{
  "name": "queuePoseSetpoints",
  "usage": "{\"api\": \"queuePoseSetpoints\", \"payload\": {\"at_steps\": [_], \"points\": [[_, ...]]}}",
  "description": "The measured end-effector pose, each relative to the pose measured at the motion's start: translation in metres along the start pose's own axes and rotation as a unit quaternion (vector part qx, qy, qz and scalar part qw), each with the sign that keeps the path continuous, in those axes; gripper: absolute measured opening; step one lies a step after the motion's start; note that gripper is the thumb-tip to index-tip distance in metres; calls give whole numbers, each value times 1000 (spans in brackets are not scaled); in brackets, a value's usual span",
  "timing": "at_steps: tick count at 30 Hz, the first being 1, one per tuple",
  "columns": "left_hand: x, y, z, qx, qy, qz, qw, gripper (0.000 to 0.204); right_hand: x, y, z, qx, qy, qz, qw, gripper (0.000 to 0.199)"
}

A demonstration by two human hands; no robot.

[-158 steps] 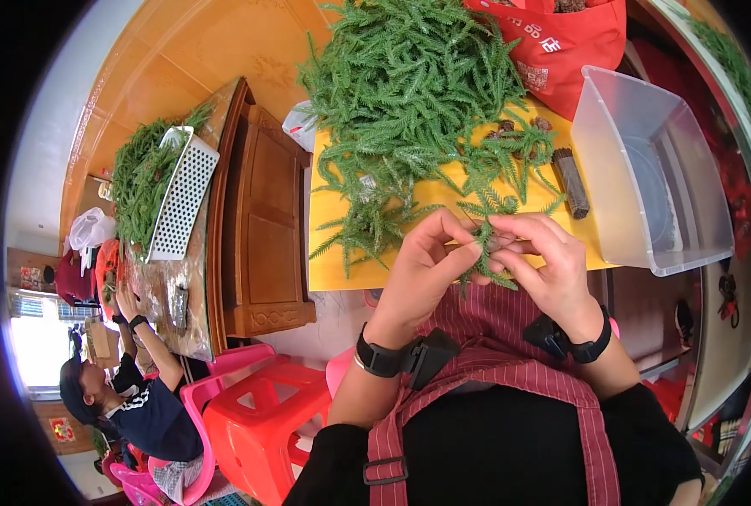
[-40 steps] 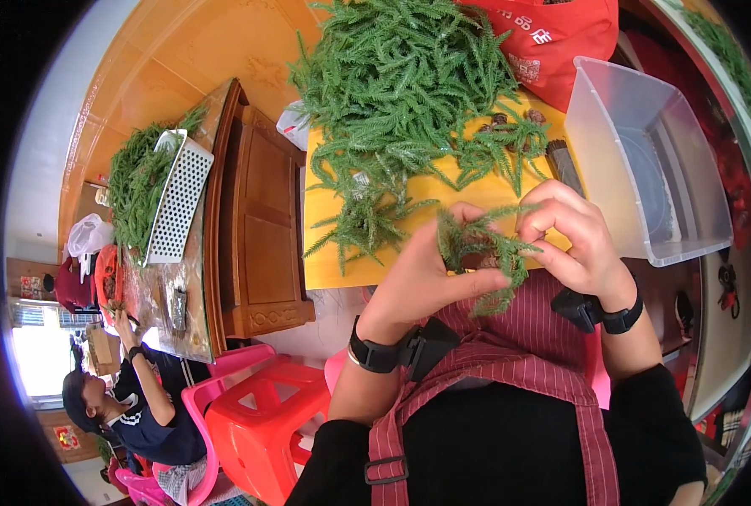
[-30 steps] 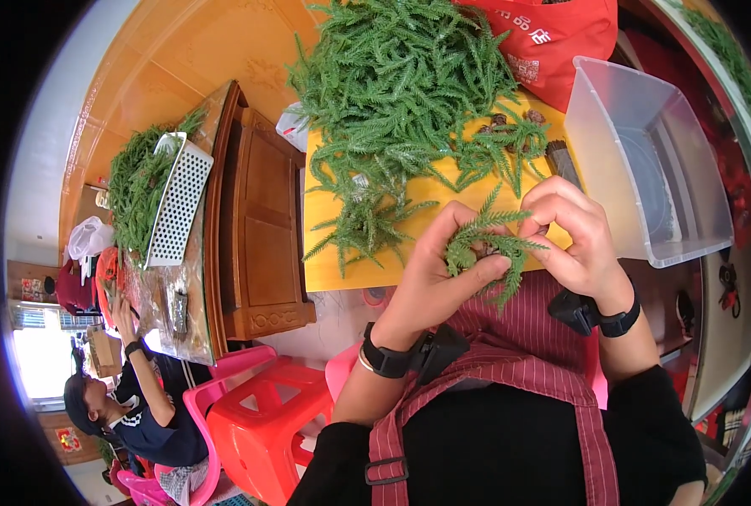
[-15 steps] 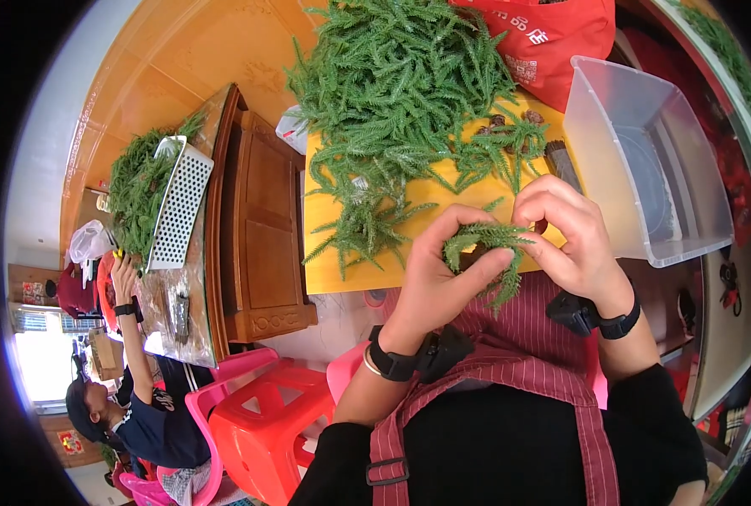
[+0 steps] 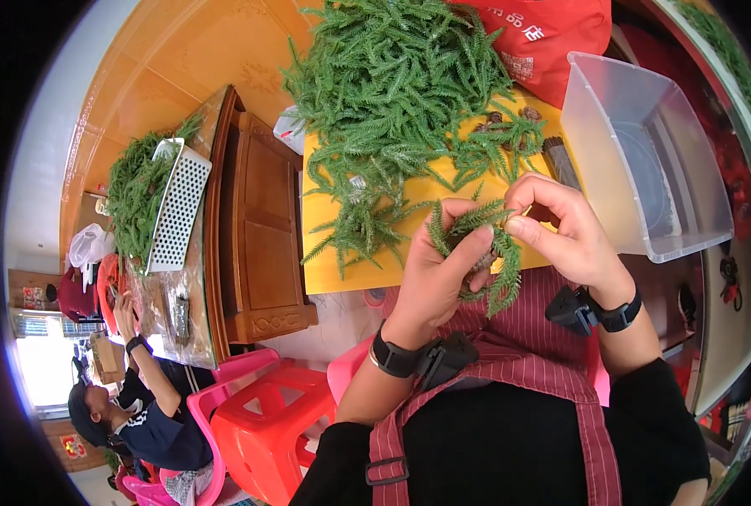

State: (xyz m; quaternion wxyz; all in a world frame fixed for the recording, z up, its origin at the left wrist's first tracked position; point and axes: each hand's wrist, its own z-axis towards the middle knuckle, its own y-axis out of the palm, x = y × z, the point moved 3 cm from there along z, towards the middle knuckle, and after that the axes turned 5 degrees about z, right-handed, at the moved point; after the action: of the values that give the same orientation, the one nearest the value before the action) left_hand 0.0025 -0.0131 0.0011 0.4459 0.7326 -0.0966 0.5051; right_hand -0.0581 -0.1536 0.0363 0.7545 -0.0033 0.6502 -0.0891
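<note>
My left hand (image 5: 439, 278) grips a small bundle of green feathery sprigs (image 5: 498, 253) just above my striped apron. Touching the top of the same bundle, my right hand (image 5: 565, 236) pinches a sprig between thumb and forefinger. The sprigs hang down between both hands. Ahead lies a big heap of the same green sprigs (image 5: 392, 80) on a yellow table top (image 5: 333, 261). Both wrists wear dark bands.
A clear plastic tub (image 5: 645, 160) stands to the right of the heap, a red bag (image 5: 553, 38) behind it. At left are a wooden cabinet (image 5: 262, 228), a white perforated basket (image 5: 177, 207) with more greens, red and pink stools (image 5: 266, 422), and a seated person (image 5: 148, 405).
My hands have lifted from the table edge toward my chest, gathering more sprigs into the bundle. The person at left has raised and then lowered an arm.
</note>
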Motion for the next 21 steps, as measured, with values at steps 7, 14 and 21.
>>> {"api": "queuePoseSetpoints", "payload": {"at_steps": [7, 14, 21], "points": [[-2, -1, 2, -11, -9, -42, 999, 24, 3, 2, -2, 0, 56, 99, 993, 12], [-3, 4, 1, 15, 11, -66, 998, 18, 4, 8, -5, 32, 32, 125, 991, 11], [-4, 0, 1, 0, 23, -86, 996, 18, 4, 9, -4, 32, 28, 135, 990, 10]]}}
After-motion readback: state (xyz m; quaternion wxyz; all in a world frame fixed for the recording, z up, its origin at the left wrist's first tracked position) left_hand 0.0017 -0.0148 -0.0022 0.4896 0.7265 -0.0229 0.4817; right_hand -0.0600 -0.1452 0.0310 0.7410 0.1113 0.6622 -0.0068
